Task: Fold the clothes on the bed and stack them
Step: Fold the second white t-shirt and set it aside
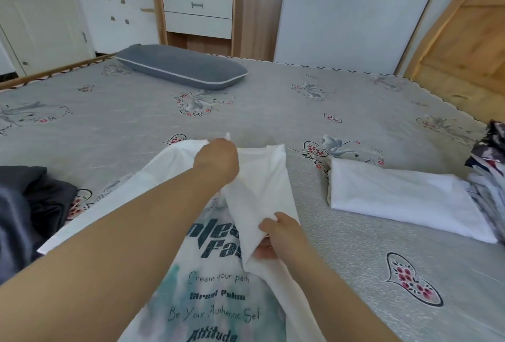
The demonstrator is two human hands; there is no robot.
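White T-shirt [218,295] on bed [355,246], folded edge in both hands' grip.

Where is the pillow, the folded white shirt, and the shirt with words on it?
pillow [181,66], head view, middle of its grey top.
folded shirt [404,199], head view, its flat top.
printed shirt [216,298], head view, on the printed lettering.

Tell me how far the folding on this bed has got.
Done: one folded white garment lies on the bed. In hand: the left hand and right hand grip the printed white T-shirt, right side turned over. Left: dark clothes at left and a patterned pile at right look unfolded.
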